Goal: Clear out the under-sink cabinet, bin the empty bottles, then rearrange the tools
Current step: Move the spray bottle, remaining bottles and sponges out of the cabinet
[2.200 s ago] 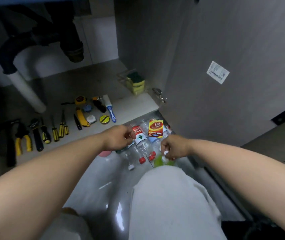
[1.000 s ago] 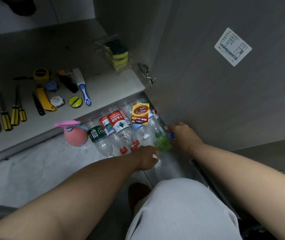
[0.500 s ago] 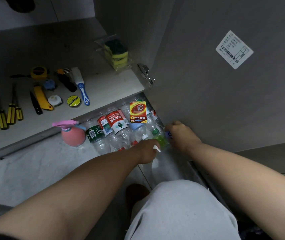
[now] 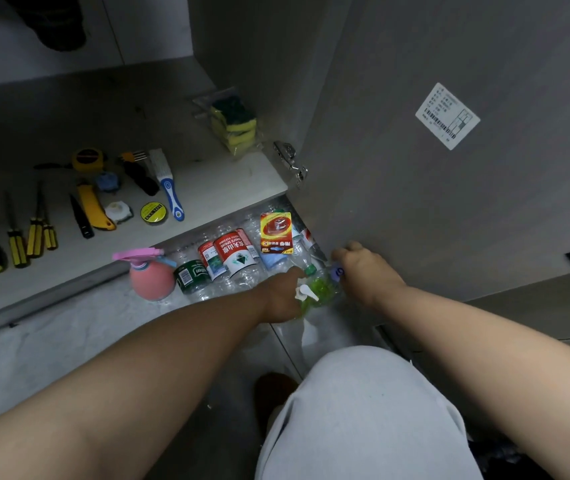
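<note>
Arms outstretched, left grip and right grip curled tight.

Left hand grips green spray bottle; right hand holds neighbouring bottle.

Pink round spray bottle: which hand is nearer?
Left. The left hand sits right of the pink round spray bottle, across the lying clear plastic bottles, gripping a green spray bottle; the right hand is farther right, by the grey cabinet door.
</note>
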A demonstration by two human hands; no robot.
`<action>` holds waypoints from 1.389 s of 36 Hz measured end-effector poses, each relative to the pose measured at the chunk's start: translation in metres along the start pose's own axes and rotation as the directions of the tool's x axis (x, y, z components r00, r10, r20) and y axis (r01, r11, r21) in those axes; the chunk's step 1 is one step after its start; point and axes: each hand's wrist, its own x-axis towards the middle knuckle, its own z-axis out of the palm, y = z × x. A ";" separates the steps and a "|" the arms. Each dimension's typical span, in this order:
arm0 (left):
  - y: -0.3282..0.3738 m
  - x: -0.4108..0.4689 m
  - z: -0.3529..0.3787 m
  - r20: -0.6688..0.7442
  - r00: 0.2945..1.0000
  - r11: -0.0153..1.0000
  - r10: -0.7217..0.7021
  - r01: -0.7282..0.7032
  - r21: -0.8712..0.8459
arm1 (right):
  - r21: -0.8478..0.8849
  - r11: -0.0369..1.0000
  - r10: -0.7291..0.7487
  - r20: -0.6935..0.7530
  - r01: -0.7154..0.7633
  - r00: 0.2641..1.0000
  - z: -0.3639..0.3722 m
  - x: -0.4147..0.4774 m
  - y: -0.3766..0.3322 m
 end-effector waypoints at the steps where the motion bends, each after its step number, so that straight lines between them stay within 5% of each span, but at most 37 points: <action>1: 0.000 -0.005 -0.008 -0.010 1.000 1.000 -0.002 0.002 0.027 | -0.014 1.000 -0.010 -0.011 0.010 1.000 -0.003 0.000 -0.003; 6: -0.008 -0.038 -0.066 -0.012 1.000 0.983 -0.009 0.011 0.186 | 0.014 0.995 -0.100 -0.035 0.100 0.994 -0.021 0.005 -0.025; 10: -0.026 -0.069 -0.122 -0.167 0.986 0.955 -0.026 0.074 0.287 | 0.020 0.979 -0.205 -0.015 0.205 0.979 -0.031 0.017 -0.052; 22: -0.127 -0.126 -0.211 -0.402 0.894 0.941 -0.200 0.289 0.175 | -0.036 0.908 -0.413 0.078 0.417 0.907 -0.036 0.081 -0.152; 27: -0.142 -0.106 -0.210 -0.433 0.887 0.963 -0.161 0.237 0.127 | -0.048 0.935 -0.346 0.081 0.351 0.935 -0.047 0.130 -0.171; 39: -0.167 -0.062 -0.200 -0.554 0.825 0.981 -0.113 0.180 0.069 | 0.170 0.984 0.008 -0.295 0.044 0.955 -0.095 0.277 -0.165; 44: -0.171 -0.052 -0.200 -0.505 0.851 0.976 -0.143 0.205 0.069 | 0.301 0.951 0.014 -0.282 0.074 0.959 -0.090 0.314 -0.169; 50: -0.173 -0.046 -0.199 -0.528 0.839 0.984 -0.130 0.173 0.032 | 0.242 0.969 0.090 -0.180 -0.044 0.980 -0.069 0.338 -0.179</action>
